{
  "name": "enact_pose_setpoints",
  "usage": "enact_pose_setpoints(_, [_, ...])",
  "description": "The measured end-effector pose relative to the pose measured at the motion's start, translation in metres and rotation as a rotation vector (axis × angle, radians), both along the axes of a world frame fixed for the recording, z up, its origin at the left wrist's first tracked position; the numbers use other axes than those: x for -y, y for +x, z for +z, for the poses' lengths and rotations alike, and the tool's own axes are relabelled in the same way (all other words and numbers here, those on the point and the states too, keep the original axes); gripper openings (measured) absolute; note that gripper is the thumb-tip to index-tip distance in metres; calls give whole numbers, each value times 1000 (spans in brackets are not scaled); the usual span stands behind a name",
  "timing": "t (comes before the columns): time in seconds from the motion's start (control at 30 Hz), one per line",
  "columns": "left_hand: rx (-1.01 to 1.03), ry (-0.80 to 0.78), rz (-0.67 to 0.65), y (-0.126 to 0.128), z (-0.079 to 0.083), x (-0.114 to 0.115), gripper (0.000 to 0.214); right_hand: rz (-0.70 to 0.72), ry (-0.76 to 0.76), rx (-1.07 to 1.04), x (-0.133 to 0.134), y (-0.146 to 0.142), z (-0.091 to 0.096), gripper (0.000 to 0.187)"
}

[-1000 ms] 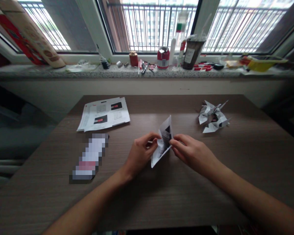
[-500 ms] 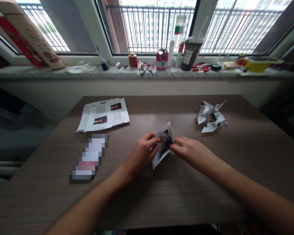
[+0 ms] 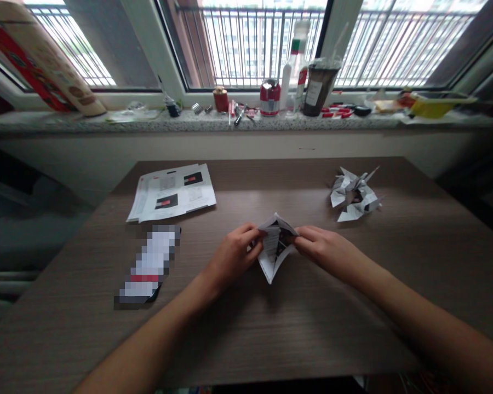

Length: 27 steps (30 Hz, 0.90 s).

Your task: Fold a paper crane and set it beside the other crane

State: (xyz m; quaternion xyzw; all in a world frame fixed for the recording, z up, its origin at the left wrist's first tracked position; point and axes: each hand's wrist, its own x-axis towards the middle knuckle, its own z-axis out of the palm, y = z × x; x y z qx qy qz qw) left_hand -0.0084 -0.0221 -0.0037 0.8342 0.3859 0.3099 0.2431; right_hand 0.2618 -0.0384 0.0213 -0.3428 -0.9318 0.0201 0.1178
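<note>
Between my hands, above the middle of the table, is a folded sheet of printed paper [image 3: 273, 249], spread into a diamond-shaped pocket with its hollow facing me. My left hand [image 3: 237, 250] pinches its left corner, thumb and fingers closed on the edge. At the opposite corner, my right hand [image 3: 318, 245] grips the paper in the same way. Some fingertips are hidden behind or inside the folds. To the right and farther back lies a spiky ring of folded paper [image 3: 355, 196].
A stack of printed sheets [image 3: 172, 192] lies at the table's back left, with a blurred-out phone [image 3: 150, 265] in front of it. Along the granite windowsill [image 3: 148, 126] stand a red can [image 3: 270, 98], a lidded drink cup [image 3: 320, 87], a bottle and a yellow container [image 3: 433, 106].
The folded paper has been pulled wider, from a narrow slanted shape to an open diamond. My right hand has shifted slightly right, and my left hand stays nearly in place.
</note>
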Motion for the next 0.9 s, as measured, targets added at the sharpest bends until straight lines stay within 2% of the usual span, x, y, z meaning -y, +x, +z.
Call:
enact_pose_setpoints(0.17, [32,25,4,0,-2,0,19,-16,-34,-78,-2,5,-7,20])
enact_pose_setpoints(0.27, [67,42,68,1,-6,2,19,-25,-63,-145,-1,6,-7,20])
enact_pose_setpoints(0.33, [98,14,106,2,-9,3,25,-22,-69,-185,-1,7,-8,20])
enact_pose_setpoints(0.47, [147,-86,74,4,-8,4,42,-22,-72,-246,-2,8,-11,20])
enact_pose_setpoints(0.63, [110,-84,78,3,0,3,15,-6,-99,-310,-1,7,-9,21])
enact_pose_setpoints(0.8, [111,-84,114,2,2,3,18,-58,-180,-365,-1,6,-6,30])
enact_pose_setpoints(0.9, [108,-102,131,3,3,2,16,-77,-174,-393,-3,6,-7,26])
